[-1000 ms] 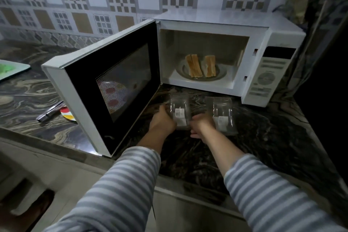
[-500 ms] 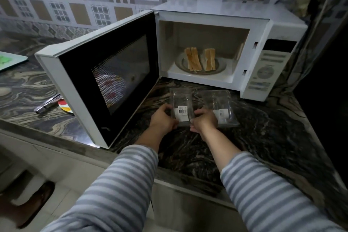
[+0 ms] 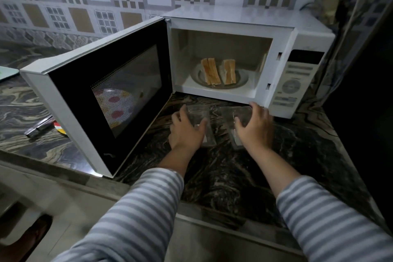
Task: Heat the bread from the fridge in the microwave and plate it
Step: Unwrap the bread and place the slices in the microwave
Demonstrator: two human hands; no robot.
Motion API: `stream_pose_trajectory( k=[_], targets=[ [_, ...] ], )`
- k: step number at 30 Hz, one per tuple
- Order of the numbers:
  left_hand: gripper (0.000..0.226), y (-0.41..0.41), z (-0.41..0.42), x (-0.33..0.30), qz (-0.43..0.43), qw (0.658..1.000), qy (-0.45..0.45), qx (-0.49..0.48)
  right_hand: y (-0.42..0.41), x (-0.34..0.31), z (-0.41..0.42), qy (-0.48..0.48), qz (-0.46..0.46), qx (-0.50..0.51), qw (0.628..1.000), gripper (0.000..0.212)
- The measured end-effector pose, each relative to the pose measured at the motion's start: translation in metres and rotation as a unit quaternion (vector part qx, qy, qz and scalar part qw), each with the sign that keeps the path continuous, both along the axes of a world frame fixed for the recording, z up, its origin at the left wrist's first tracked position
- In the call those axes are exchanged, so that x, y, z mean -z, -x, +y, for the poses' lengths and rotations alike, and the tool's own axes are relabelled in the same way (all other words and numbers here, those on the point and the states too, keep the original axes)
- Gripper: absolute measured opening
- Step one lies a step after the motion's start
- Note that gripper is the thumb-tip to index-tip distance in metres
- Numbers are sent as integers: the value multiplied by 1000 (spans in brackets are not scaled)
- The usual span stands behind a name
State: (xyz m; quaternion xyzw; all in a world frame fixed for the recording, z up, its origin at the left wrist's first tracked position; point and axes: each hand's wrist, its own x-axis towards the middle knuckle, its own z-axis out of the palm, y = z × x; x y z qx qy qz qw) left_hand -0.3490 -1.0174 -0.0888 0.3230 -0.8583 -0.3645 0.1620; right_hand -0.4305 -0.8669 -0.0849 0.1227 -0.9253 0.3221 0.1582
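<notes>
The white microwave (image 3: 234,17) stands on the dark marble counter with its door (image 3: 110,95) swung wide to the left. Inside, two stacks of toasted bread slices (image 3: 219,71) stand on edge on the glass turntable (image 3: 242,81). In front of the opening lie two empty clear plastic packs side by side. My left hand (image 3: 187,132) grips the left clear pack (image 3: 198,112) from above. My right hand (image 3: 255,125) grips the right clear pack (image 3: 232,112) the same way. Both packs are partly hidden under my hands.
A white plate with red dots (image 3: 58,128) lies on the counter behind the open door and shows through its mesh. Metal tongs (image 3: 38,127) lie beside it. A green board (image 3: 6,72) is at the far left. The control panel (image 3: 295,85) is on the microwave's right.
Both hands were together at the left pack. Now they have parted, the right hand moving over the right pack and the left hand covering the left pack. The view came closer.
</notes>
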Motion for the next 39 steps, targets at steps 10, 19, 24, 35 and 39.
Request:
stream_pose_trajectory(
  k=[10, 19, 24, 35, 39],
  targets=[
    [91, 20, 18, 23, 25, 999, 41, 5, 1, 31, 2, -41, -77, 2, 996, 84],
    [88, 4, 14, 2, 136, 987, 75, 38, -19, 6, 3, 57, -7, 31, 998, 82],
    [85, 7, 11, -41, 225, 967, 107, 48, -24, -49, 6, 93, 74, 36, 992, 84],
    [87, 94, -10, -191, 279, 943, 164, 79, 53, -199, -7, 106, 90, 55, 989, 85],
    [89, 153, -23, -229, 195, 966, 147, 90, 114, -236, -19, 67, 21, 52, 996, 89]
  ],
)
